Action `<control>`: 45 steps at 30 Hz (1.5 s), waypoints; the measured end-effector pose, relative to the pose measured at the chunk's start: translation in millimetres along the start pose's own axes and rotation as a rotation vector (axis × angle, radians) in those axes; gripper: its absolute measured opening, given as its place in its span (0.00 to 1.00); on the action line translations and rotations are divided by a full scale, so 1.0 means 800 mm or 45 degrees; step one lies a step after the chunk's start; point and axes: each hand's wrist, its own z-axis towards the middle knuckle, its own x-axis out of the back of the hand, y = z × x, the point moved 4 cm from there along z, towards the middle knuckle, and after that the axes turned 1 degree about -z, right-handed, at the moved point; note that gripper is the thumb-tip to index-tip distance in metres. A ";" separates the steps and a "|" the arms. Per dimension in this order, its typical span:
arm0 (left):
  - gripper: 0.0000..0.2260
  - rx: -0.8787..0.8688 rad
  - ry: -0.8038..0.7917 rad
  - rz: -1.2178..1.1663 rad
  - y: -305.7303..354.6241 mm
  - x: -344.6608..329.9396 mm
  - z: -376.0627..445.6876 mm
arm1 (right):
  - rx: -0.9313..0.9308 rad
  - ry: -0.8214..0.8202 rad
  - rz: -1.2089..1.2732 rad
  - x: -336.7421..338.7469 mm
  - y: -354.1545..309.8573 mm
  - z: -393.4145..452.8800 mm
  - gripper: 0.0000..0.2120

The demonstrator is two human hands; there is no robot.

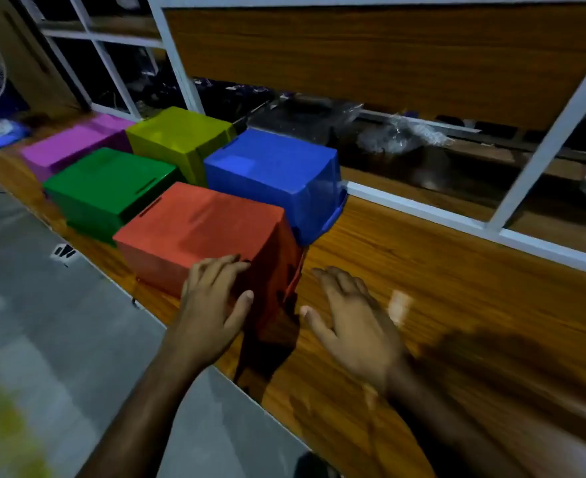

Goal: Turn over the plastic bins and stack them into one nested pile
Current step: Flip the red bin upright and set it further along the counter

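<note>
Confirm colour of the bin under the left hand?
Red bin, left hand on it; head view.

Your left hand (212, 305) lies with straight fingers on the near corner of the red bin (198, 236), which stands upside down, its flat bottom up. Just beyond that hand, touching the red bin's far side, is the blue bin (277, 174), also inverted, its rim down. To the left of your grip sits the green bin (108, 188), upside down; behind it are the yellow-green bin (177, 139) and the purple bin (70, 146), both inverted too.
</note>
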 end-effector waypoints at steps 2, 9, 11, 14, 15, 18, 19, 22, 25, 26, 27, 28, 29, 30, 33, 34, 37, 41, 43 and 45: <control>0.21 0.003 -0.033 0.008 -0.016 0.005 0.024 | 0.000 -0.029 0.084 -0.006 -0.005 0.021 0.29; 0.26 -0.352 -0.265 -0.050 -0.078 -0.001 0.109 | 0.057 -0.059 -0.009 -0.049 -0.046 0.088 0.31; 0.25 -0.397 -0.276 -0.111 -0.093 -0.001 0.123 | 0.066 -0.050 -0.051 -0.060 -0.069 0.102 0.33; 0.23 -0.434 -0.244 -0.087 -0.110 -0.005 0.131 | 0.055 -0.047 -0.075 -0.078 -0.094 0.118 0.39; 0.22 -0.457 -0.230 -0.076 -0.114 -0.007 0.129 | 0.050 -0.005 -0.090 -0.081 -0.097 0.122 0.39; 0.20 -0.540 -0.227 -0.080 -0.114 -0.009 0.125 | 0.053 0.117 -0.168 -0.080 -0.100 0.125 0.37; 0.20 -0.564 -0.239 -0.078 -0.114 -0.010 0.124 | 0.044 0.130 -0.148 -0.079 -0.101 0.124 0.35; 0.20 -0.613 -0.276 -0.048 -0.105 -0.013 0.121 | 0.011 0.135 -0.064 -0.071 -0.098 0.110 0.33; 0.20 -0.661 -0.316 -0.057 -0.084 -0.018 0.112 | -0.045 0.166 -0.086 -0.059 -0.092 0.085 0.32; 0.20 -0.681 -0.329 -0.060 -0.074 -0.019 0.109 | -0.061 0.181 -0.110 -0.053 -0.089 0.074 0.32; 0.20 -0.698 -0.342 -0.060 -0.065 -0.021 0.106 | -0.070 0.192 -0.127 -0.049 -0.086 0.065 0.32; 0.20 -0.716 -0.362 -0.064 -0.054 -0.023 0.101 | -0.080 0.201 -0.136 -0.044 -0.080 0.053 0.33; 0.21 -0.739 -0.380 -0.075 -0.042 -0.025 0.097 | -0.089 0.213 -0.138 -0.039 -0.074 0.041 0.33; 0.21 -0.767 -0.401 -0.090 -0.030 -0.028 0.092 | -0.100 0.222 -0.139 -0.034 -0.066 0.026 0.34; 0.21 -0.821 -0.461 -0.144 0.008 -0.039 0.080 | -0.122 0.228 -0.190 -0.017 -0.036 -0.018 0.32; 0.21 -0.824 -0.463 -0.153 0.022 -0.044 0.076 | -0.123 0.233 -0.198 -0.009 -0.025 -0.036 0.31; 0.22 -0.795 -0.435 -0.152 0.058 -0.058 0.067 | -0.164 0.260 -0.243 0.012 0.017 -0.093 0.32; 0.25 -0.656 -0.405 -0.072 0.090 -0.072 0.075 | -0.275 0.234 -0.178 0.047 0.086 -0.172 0.35; 0.27 -0.595 -0.421 -0.018 0.097 -0.079 0.082 | -0.277 0.274 -0.138 0.067 0.113 -0.204 0.32; 0.29 -0.539 -0.489 0.041 0.104 -0.089 0.084 | -0.300 0.323 -0.099 0.085 0.137 -0.230 0.30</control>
